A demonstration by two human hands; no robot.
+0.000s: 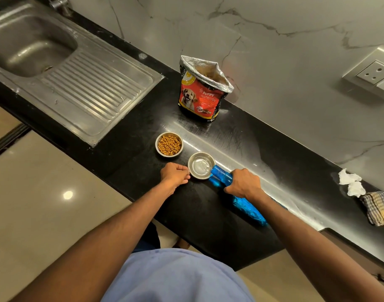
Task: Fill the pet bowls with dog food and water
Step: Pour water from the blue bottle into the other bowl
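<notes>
A steel sink (32, 44) sits left; crumpled tissue (351, 182) lies beside a checked cloth (378, 207).

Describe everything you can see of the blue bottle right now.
The translucent blue plastic bottle is tipped nearly flat, its open mouth over the rim of the small round steel bowl, with water running into the bowl, which holds a shallow pool. The right hand wraps its middle in a closed grip; the base reaches back under the forearm. A blue reflection shows on the glossy black countertop. The left hand touches the bowl's rim, not the bottle.

Light blue shirt (178, 277), bare forearms, no sleeves visible.
</notes>
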